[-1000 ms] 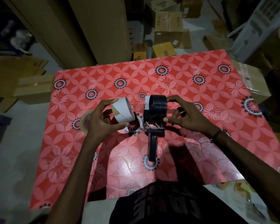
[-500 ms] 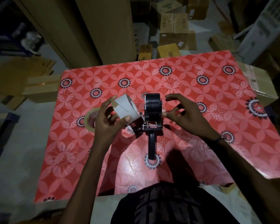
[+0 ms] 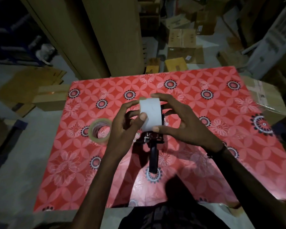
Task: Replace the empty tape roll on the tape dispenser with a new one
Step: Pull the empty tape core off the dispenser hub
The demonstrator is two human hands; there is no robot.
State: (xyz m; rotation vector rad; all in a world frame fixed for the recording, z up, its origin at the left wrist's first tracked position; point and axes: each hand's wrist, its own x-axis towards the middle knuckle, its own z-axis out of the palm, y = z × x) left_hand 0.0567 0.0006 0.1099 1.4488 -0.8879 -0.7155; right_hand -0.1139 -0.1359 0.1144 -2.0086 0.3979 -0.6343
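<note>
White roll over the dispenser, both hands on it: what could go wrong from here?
1. The white roll hides the dispenser hub, so it may seat crooked.
2. Left hand and right hand pinch only the roll; the dispenser, unheld, could tip.
3. Fingers work close above the metal cutter end.

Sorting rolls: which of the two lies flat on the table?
The clear tape roll left of the hands; the white cardboard roll is held above the black dispenser.

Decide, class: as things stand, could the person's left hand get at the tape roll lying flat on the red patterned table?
Probably yes. The tape roll lies just left of the left hand with nothing between them, but that hand is holding the white core, which it must release first.
</note>
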